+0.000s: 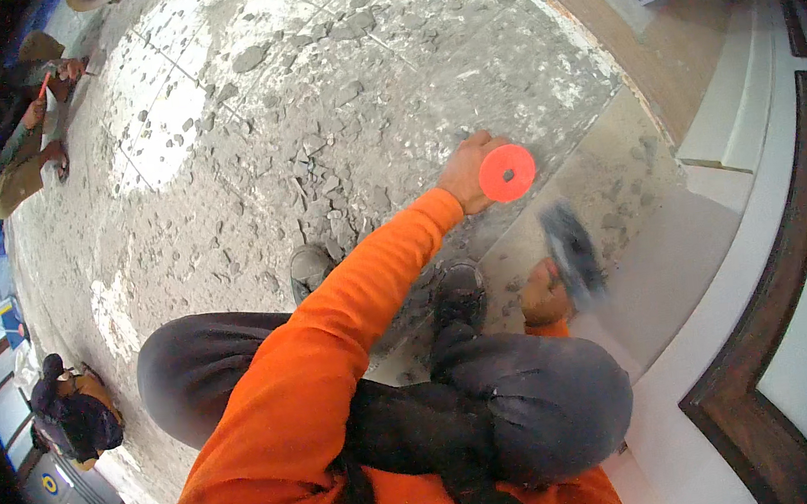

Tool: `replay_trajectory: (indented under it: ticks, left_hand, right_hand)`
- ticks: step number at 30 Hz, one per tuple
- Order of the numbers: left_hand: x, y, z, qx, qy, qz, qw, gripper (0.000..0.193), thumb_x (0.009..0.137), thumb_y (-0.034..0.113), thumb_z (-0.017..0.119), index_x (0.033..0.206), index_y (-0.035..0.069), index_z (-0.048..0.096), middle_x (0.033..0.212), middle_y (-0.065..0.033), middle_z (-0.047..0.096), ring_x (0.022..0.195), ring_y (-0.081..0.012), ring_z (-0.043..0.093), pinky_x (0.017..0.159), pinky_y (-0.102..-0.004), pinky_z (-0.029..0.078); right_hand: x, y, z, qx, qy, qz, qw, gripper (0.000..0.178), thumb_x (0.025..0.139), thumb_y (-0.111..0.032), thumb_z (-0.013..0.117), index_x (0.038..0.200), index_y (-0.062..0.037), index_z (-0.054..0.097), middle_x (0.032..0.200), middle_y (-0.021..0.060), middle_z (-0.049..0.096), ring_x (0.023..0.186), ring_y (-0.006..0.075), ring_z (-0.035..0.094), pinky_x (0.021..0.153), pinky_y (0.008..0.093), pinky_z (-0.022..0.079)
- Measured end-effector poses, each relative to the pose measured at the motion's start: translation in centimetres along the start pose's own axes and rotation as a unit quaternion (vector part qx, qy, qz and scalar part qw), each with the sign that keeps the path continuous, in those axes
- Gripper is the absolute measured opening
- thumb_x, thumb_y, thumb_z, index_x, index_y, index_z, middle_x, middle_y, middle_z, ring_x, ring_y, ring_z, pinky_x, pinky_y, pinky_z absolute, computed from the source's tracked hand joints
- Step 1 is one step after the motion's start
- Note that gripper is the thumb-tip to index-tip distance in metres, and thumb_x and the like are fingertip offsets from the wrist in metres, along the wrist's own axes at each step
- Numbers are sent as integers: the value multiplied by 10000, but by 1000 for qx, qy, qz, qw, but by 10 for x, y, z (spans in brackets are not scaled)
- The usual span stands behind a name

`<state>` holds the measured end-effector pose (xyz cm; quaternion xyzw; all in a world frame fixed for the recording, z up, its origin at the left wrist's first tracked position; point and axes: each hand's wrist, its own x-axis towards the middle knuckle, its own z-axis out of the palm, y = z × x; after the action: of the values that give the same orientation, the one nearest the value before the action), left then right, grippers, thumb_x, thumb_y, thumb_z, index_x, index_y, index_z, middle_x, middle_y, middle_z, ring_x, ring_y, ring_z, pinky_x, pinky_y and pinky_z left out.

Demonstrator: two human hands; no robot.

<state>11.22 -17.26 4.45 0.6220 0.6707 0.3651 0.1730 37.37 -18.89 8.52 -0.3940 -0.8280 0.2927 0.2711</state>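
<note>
I am squatting over a grey floor (pixel 248 150) strewn with broken rubble. My left hand (pixel 466 174), on an orange-sleeved arm, grips a tool with a round orange guard disc (pixel 508 173); its tip is hidden under the disc. My right hand (pixel 542 294) is closed on the handle of a dark hammer (pixel 574 253), which is motion-blurred just below and right of the disc. Both tools hang over a smoother grey slab (pixel 610 174) by the wall. My dark trouser knees (pixel 534 395) and two dusty shoes (pixel 459 290) sit beneath the hands.
A white skirting with dark wood trim (pixel 771 333) runs along the right. Two other people (pixel 32 123) crouch at the far left, and another (pixel 74 415) at the lower left. Loose chunks of debris (pixel 329 181) lie thick ahead of my feet.
</note>
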Motion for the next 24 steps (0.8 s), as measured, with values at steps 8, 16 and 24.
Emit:
replay_trajectory:
  ticks: [8, 16, 24]
  left_hand:
    - [-2, -1, -1, 9, -20, -3, 1000, 279, 795, 297, 688, 1025, 141, 660, 1050, -86, 618, 991, -333, 552, 875, -424, 512]
    - [-6, -7, -10, 20, -7, 6, 1000, 313, 770, 301, 714, 1031, 135, 666, 1067, -88, 632, 1005, -333, 554, 877, -429, 513]
    - [-4, -10, -19, -6, 13, 17, 1000, 329, 769, 309, 710, 1036, 122, 668, 1062, -92, 637, 995, -333, 564, 882, -428, 509]
  right_hand:
    - [3, -16, -9, 148, -42, 119, 981, 270, 983, -241, 598, 938, 16, 667, 716, 86, 631, 643, 199, 576, 638, 346, 489]
    - [17, -25, -15, 66, -86, 165, 980, 287, 959, -280, 642, 990, 3, 674, 786, 160, 688, 673, 361, 670, 611, 406, 513]
    - [27, -31, -8, -13, -101, 116, 988, 308, 958, -259, 623, 1078, 20, 672, 758, 133, 675, 634, 243, 631, 600, 382, 504]
